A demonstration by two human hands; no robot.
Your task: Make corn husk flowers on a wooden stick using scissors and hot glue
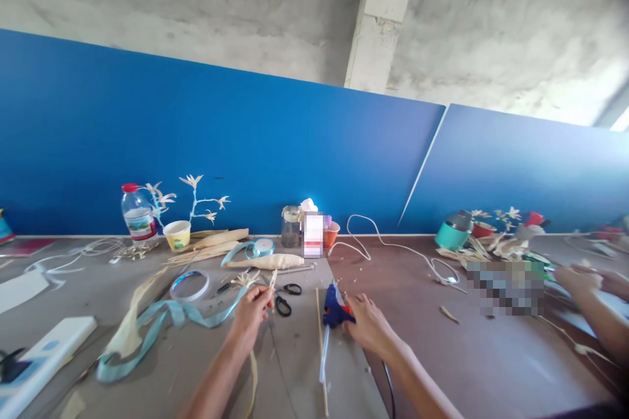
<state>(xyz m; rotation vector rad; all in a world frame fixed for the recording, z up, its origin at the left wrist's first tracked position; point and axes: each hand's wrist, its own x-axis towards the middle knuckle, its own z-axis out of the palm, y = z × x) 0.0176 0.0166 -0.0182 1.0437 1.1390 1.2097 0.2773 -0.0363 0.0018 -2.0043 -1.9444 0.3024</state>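
Glue gun [334,313]: blue with a reddish trigger, on the near part of the table [422,360]; a pale glue stick [325,352] juts from its near side.
Right hand [367,322]: at the right of the glue gun, fingers curled about its handle.
Left hand [252,309]: left of the glue gun, thumb and fingertips pinching a small pale strip [274,277] that points upward.
Thin stick [318,304]: lies just beside the glue gun, on its left.
Scissors [283,306]: black-handled, left of the glue gun, near the left hand.
Husk bundle [263,262]: pale, beyond the glue gun and to its left.
Light-blue ribbon [158,313]: loosely looped, well left of the glue gun.
Yellow cup [177,236]: far left of and beyond the glue gun, close to a branch bearing pale flowers [195,201].
Orange cup [331,236]: straight beyond the glue gun, near the blue partition [275,144].
White cable [393,245]: winds beyond the glue gun, to its right.
Co-worker's hands [580,280]: well right of the glue gun; their grip cannot be told.
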